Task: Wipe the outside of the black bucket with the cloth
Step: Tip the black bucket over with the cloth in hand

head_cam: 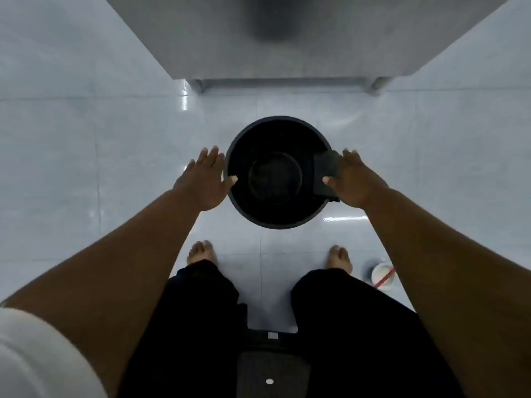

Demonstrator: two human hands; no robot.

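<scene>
The black bucket (275,216) stands upright on the pale tiled floor, seen from straight above, its inside dark. My left hand (202,180) lies flat against the bucket's left outer side, with the thumb hooked over the rim. On the right, my right hand (355,182) presses a dark folded cloth (326,173) onto the rim and right side; the thumb rests on the cloth. Part of the cloth hangs over the bucket's inner edge.
A grey cabinet (287,38) on short feet stands just beyond the bucket. A white cup with a red straw (382,275) sits on the floor by my right foot (340,258). My left foot (201,251) and dark trousers fill the lower frame.
</scene>
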